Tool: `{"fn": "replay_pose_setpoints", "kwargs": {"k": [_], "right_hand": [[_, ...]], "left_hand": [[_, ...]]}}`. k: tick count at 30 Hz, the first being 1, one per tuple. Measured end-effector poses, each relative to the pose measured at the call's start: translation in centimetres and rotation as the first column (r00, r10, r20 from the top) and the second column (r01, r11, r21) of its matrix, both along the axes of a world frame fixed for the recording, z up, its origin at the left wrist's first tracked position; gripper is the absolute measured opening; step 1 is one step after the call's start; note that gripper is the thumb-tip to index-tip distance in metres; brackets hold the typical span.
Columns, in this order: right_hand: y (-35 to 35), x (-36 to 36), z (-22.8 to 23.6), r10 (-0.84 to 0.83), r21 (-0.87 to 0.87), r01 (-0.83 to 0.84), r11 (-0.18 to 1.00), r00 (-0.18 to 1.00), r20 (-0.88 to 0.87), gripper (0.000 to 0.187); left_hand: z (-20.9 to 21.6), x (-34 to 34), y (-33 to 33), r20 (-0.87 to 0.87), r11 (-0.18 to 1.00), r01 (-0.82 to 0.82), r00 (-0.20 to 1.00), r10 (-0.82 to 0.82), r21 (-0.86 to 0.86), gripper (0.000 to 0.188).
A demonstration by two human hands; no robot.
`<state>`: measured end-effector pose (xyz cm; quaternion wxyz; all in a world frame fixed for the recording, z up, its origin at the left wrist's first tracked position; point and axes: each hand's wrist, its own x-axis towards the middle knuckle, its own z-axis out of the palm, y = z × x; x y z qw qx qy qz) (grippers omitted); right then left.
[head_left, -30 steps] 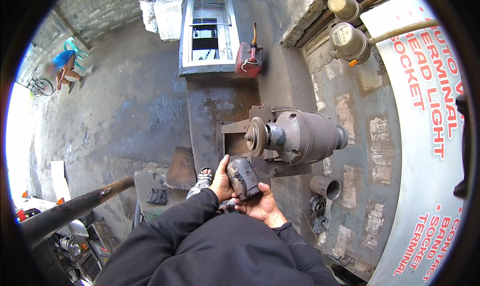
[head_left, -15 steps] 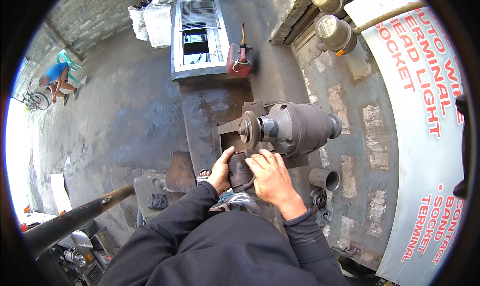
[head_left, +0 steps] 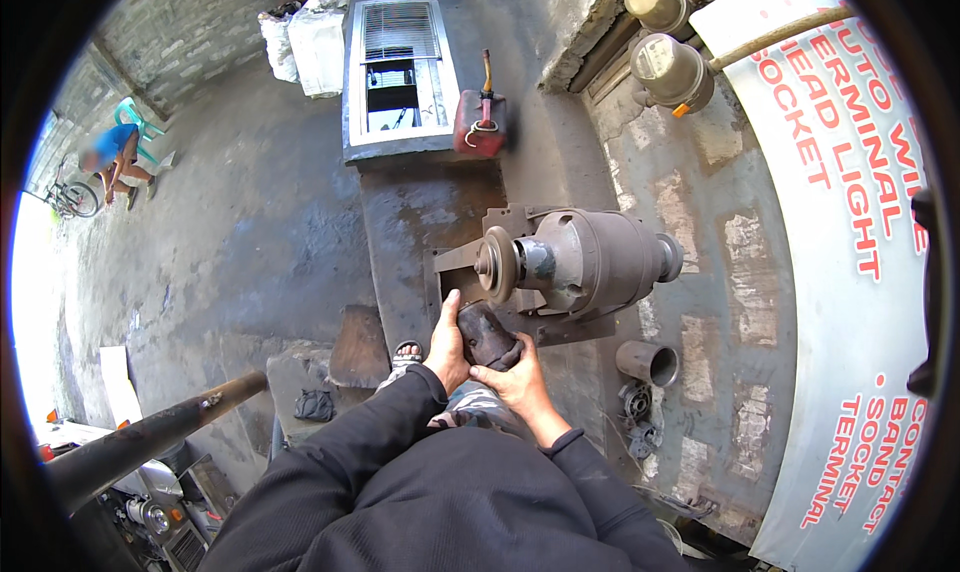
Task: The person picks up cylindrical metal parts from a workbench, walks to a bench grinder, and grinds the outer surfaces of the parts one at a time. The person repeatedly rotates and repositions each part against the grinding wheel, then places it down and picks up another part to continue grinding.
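A dark brown, rounded cylindrical metal part (head_left: 487, 338) is held between both my hands, tilted, close to my lap. My left hand (head_left: 447, 344) grips its left side, thumb pointing up along it. Around the lower right end of the part, my right hand (head_left: 520, 379) is closed, with the thumb toward me. Just beyond the hands stands a bench grinder (head_left: 600, 259), its round wheel (head_left: 497, 264) facing left. The part sits below the wheel, apart from it. My fingers hide the underside of the part.
A hollow metal cylinder (head_left: 648, 362) and a ring-shaped metal part (head_left: 635, 400) lie right of my hands. Behind the grinder are a red container (head_left: 480, 122) and a white-framed window panel (head_left: 442, 72). A rusty pole (head_left: 160, 437) crosses the lower left. A person (head_left: 115, 157) bends over far left.
My right hand has moved down and left, from the part's upper right side to its lower end. The part has tilted, its lower end swinging right.
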<state>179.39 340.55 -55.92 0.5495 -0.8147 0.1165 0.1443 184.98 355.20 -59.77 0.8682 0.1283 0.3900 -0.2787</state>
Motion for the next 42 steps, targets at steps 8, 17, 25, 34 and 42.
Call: {"fn": "replay_pose_setpoints", "kwargs": {"k": [8, 17, 25, 34, 42], "right_hand": [[1.7, 1.8, 0.1, -0.046, -0.026, 0.048, 0.999, 0.996, 0.077, 0.092], [2.5, 3.2, 0.6, -0.049, 0.002, 0.049, 0.999, 0.987, 0.150, 0.082], [3.3, 2.9, 0.8, -0.310, 0.492, 0.449, 0.746, 0.888, -0.341, 0.036], [3.2, 3.3, 1.7, -0.288, 0.411, 0.376, 0.831, 0.922, -0.260, 0.052], [1.6, 1.8, 0.3, -0.225, 0.188, 0.229, 0.955, 0.973, -0.042, 0.066]], "left_hand": [[-0.9, -0.2, 0.4, 0.085, 0.953, -0.143, 0.982, 0.171, -0.266, 0.085], [-1.4, 1.8, -0.2, 0.170, 0.965, -0.195, 0.960, 0.225, -0.173, 0.087], [-2.5, 3.6, -1.2, -0.026, 0.988, 0.029, 0.999, -0.025, 0.151, 0.061], [-0.2, 3.4, -0.8, 0.023, 0.998, 0.011, 1.000, -0.009, -0.061, 0.066], [-0.5, 1.3, -1.4, -0.020, 0.995, -0.101, 0.995, 0.100, -0.020, 0.067]]}}
